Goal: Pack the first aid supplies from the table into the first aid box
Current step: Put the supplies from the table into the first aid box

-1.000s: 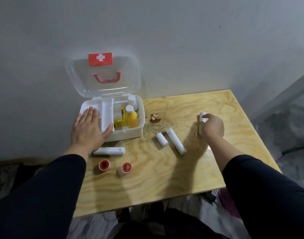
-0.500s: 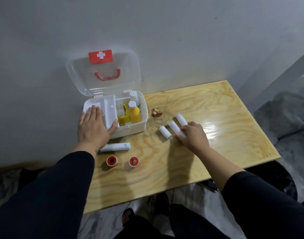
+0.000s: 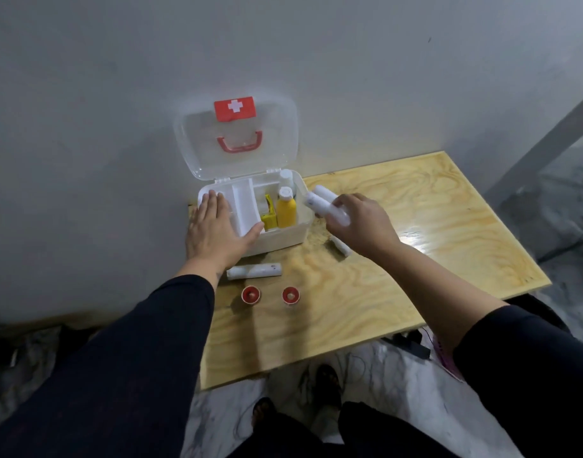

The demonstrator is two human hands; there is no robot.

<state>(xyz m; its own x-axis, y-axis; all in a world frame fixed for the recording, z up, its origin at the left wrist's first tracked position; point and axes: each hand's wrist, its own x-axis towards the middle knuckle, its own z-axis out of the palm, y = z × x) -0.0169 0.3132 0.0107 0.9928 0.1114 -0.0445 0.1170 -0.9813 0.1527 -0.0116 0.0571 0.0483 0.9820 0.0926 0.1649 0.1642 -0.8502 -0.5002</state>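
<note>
Head view: open first aid box (image 3: 285, 238) at the wall, two white rolls held beside it.

The white box has its clear lid (image 3: 237, 133) up against the grey wall (image 3: 118, 94); a yellow bottle (image 3: 286, 211), a small yellow item (image 3: 269, 217) and a white bottle (image 3: 286, 178) stand in its right part. The wooden table (image 3: 432, 226) carries one bandage roll (image 3: 253, 271) just in front of the box, two red-topped tape spools (image 3: 251, 294) (image 3: 291, 295) nearer the person, and another white roll (image 3: 340, 246) half hidden under the right wrist. The left hand (image 3: 215, 231) lies flat and spread on the box's left rim. The right hand (image 3: 362, 223) is clenched round two white bandage rolls (image 3: 323, 206), held above the table at the box's right edge.
</note>
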